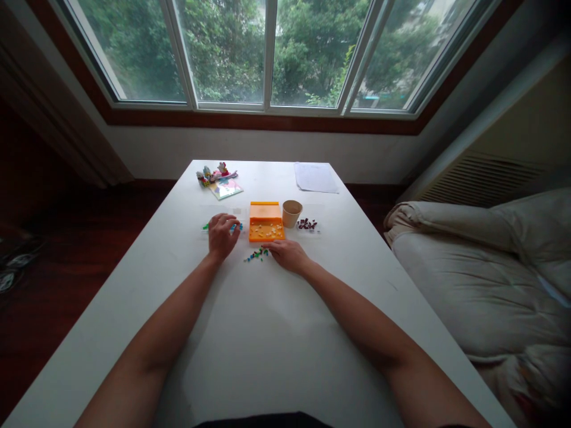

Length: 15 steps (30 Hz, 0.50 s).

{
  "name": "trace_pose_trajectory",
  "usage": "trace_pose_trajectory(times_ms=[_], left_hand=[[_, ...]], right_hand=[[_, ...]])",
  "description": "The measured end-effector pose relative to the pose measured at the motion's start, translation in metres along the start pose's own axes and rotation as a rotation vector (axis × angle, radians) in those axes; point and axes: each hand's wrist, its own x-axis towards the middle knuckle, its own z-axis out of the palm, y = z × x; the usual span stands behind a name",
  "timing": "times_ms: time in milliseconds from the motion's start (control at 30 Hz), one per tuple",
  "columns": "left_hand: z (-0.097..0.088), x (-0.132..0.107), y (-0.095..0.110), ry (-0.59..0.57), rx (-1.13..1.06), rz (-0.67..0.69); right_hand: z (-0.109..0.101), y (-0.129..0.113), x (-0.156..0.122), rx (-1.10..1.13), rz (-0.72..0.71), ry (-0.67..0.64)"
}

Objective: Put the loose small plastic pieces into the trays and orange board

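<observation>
From the head view, looking down along both bare forearms, an orange tray (266, 223) lies on the white tabletop (267, 345), with its lid standing open at the far side and some pale small bits inside.

The left hand (223, 235) rests palm down just to the left of the tray. Its fingers are curled over a few green and blue pieces (236, 226) (they show at both sides of the hand). I cannot tell whether it pinches one of them.

The right hand (288, 254) lies flat just in front of the tray. Its fingers are stretched out and loose, holding nothing, and the tips come close to the tray's front edge. A little heap of coloured pieces (257, 254) lies just beside these fingertips, in front of the tray.

To the right of the tray, a paper cup (291, 213) stands upright, almost touching it. A small group of dark pieces (307, 224) lies beyond the cup.

Behind the tray and to its left are a colourful booklet (227, 189) and some toy figures (214, 174). Behind it and to the right lies a sheet of paper (316, 177). Well to the right of the tray, off the tabletop, is a pale cushion (482, 267).
</observation>
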Motion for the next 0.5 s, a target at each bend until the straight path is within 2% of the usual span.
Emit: trace_pose_trajectory(times_ms=[100,233,367,500], left_hand=[[-0.004,0.002,-0.017,0.093,0.095,-0.160],[-0.006,0.002,-0.036,0.154,0.146,-0.280],[-0.003,0.000,-0.045,0.166,0.143,-0.308],[-0.002,0.000,-0.046,0.165,0.139,-0.292]], right_hand=[[-0.004,0.002,-0.002,-0.003,0.015,0.014],[-0.004,0.005,-0.002,-0.012,0.023,0.077],[-0.001,0.008,-0.001,0.006,0.030,0.134],[0.002,0.008,0.001,0.010,0.024,0.118]])
